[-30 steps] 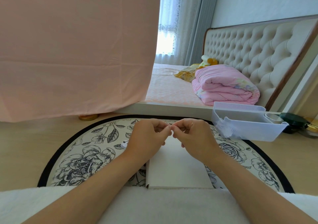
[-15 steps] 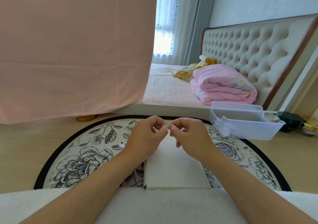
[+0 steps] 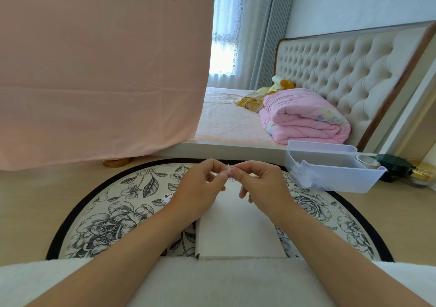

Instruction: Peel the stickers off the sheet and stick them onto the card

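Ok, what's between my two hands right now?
In the head view, a small pale sticker piece, pinched by the left hand and the right hand, held over the white card.

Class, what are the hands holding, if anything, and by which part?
The left hand and right hand each pinch one side of a small pale sticker piece.

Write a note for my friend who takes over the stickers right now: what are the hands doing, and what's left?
Left hand and right hand: both pinch one small sticker piece at the fingertips, raised above the card.
Card: white, lying flat on the flowered rug; the part that shows looks blank.
Done: nothing visibly stuck on yet.
Left: finish peeling, press the sticker onto the card, then repeat. Whether the backing is off is too small to tell.
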Available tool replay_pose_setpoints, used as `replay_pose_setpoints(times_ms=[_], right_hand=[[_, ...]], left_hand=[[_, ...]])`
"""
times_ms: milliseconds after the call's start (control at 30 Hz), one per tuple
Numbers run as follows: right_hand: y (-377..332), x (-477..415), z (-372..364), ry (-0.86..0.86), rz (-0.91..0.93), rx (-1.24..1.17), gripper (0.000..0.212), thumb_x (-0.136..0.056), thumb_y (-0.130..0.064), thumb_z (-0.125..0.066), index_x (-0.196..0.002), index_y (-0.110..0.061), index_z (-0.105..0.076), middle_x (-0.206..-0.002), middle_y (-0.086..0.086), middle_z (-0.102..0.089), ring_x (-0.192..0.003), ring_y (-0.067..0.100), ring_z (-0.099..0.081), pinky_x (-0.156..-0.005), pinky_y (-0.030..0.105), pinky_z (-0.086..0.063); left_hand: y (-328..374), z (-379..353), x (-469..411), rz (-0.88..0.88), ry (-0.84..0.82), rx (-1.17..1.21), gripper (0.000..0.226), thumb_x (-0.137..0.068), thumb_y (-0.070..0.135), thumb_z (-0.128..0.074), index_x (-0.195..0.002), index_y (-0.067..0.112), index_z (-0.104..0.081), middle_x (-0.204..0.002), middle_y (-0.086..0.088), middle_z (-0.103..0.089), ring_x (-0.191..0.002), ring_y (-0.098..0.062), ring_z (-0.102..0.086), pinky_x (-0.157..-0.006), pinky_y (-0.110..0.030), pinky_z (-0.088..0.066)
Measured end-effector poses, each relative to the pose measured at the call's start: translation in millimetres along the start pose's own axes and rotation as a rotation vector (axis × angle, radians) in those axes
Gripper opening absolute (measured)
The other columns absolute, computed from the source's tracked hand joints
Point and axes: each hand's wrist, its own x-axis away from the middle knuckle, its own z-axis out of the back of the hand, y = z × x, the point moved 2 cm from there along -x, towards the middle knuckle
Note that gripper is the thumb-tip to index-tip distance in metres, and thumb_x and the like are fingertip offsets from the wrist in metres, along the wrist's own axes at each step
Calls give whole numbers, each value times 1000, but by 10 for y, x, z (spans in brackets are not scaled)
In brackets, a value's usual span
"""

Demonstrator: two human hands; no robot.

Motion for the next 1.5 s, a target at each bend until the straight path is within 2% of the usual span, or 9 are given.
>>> replay_pose_setpoints(times_ms=[167,467,600,700,800,933,1233,1333,1500], right_hand=[[-22,6,55,33,32,82,9,-89,-19,-74,-85,-23,-80,-78,-11,-75,-50,13,-61,-50,17,-46],[-49,6,353,58,36,177,11,-91,-21,-71,-83,-26,-78,-72,-11,-71,-54,9,-63,-53,23,-54],[-49,-21,690,77,-3,196,11,-94,-19,-67,-85,-20,-72,-73,-7,-67,-51,11,-60,-46,16,-43],[-45,-107,1016,156,-5,275,13,-94,-23,-66,-81,-24,-70,-70,-6,-67,-55,15,-62,-51,26,-49],[28,-262,1367,274,5,353,14,-91,-28,-70,-78,-27,-73,-72,-7,-71,-62,16,-66,-63,37,-58],[72,-425,1708,382,30,575,9,-89,-29,-73,-92,-26,-80,-83,-9,-77,-78,14,-69,-68,30,-53],[75,-608,1674,207,-6,1003,18,-90,-31,-70,-106,-31,-77,-102,-8,-77,-98,18,-69,-77,28,-49],[-67,-511,1443,204,112,926,20,-93,-31,-68,-111,-31,-75,-105,-12,-75,-88,13,-66,-74,26,-47],[-168,-272,748,-77,279,749,19,-80,-39,-78,-98,-37,-72,-94,-22,-67,-72,-6,-55,-71,17,-46]], left_hand=[[82,-10,32,28,-4,74,12,-95,29,-65,-95,21,-74,-88,8,-75,-79,-8,-70,-56,-25,-53],[237,-206,15,61,63,-40,14,-93,24,-64,-81,22,-71,-83,4,-75,-71,-11,-70,-62,-33,-53],[331,-371,-66,49,-19,-81,13,-96,23,-59,-84,20,-64,-83,4,-73,-71,-11,-68,-56,-26,-49],[409,-520,-166,40,-60,-89,15,-99,22,-56,-85,22,-60,-84,4,-71,-67,-10,-65,-56,-21,-45],[449,-620,-268,27,-70,-132,17,-99,21,-56,-83,23,-60,-79,2,-70,-64,-12,-61,-63,-31,-50],[434,-675,-338,26,-74,-185,18,-96,22,-56,-80,24,-63,-75,5,-70,-62,-15,-57,-72,-45,-55],[291,-577,-337,61,-64,-228,17,-96,23,-57,-81,25,-64,-73,5,-70,-63,-13,-58,-72,-46,-56],[280,-502,-327,58,-57,-206,18,-95,20,-58,-78,24,-65,-73,4,-70,-63,-14,-57,-71,-43,-55],[244,-394,-270,88,-6,-113,18,-94,17,-59,-77,18,-65,-73,-1,-70,-58,-10,-59,-56,-21,-44]])
